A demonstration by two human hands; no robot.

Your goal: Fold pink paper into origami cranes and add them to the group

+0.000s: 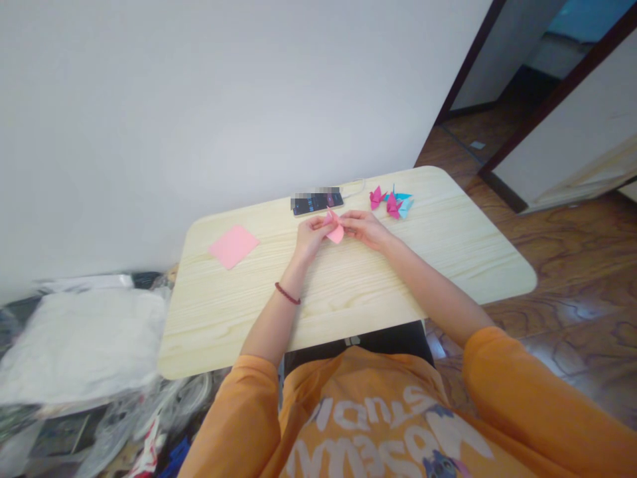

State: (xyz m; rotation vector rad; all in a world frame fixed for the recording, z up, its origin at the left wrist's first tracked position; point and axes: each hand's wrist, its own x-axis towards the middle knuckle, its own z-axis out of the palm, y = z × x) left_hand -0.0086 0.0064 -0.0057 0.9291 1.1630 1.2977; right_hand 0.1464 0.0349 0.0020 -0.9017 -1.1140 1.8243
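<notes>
1. Head view, plastic wrapping point(112, 425): clear, crumpled, heaped at lower left beside the bench point(348, 292); whatever it enclosed was too blurred to tell.
2. White bundle point(94, 338): soft, cushion-like, on top of that heap, near the bench's left edge.
3. Folded pink paper point(336, 234): one piece, partly creased to a point, held up between both hands over the far middle of the bench.
4. Left hand point(309, 237): grip clamped on the left side of the folded pink paper, thumb and fingers together; dark red bracelet point(287, 294) above the wrist.
5. Right hand point(368, 229): grip pinched on the right side of the same piece, fingertips close to those opposite.
6. Phone point(318, 203): lying flat, screen lit, just beyond the hands near the wall point(223, 99); white cable point(355, 193) running from its right end.
7. Paper birds point(377, 197): small cluster, deep pink and blue, just beyond the right hand and right of the phone; some overlapped, the rearmost partly hidden.
8. Pink sheet point(234, 246): square, flat, at the bench's left, well apart from the left hand.
9. Orange shirt point(368, 398): white lettering, worn by the person, at the near edge.
10. Wooden floor point(572, 279): dark-grained, at right, reaching to a doorway.
</notes>
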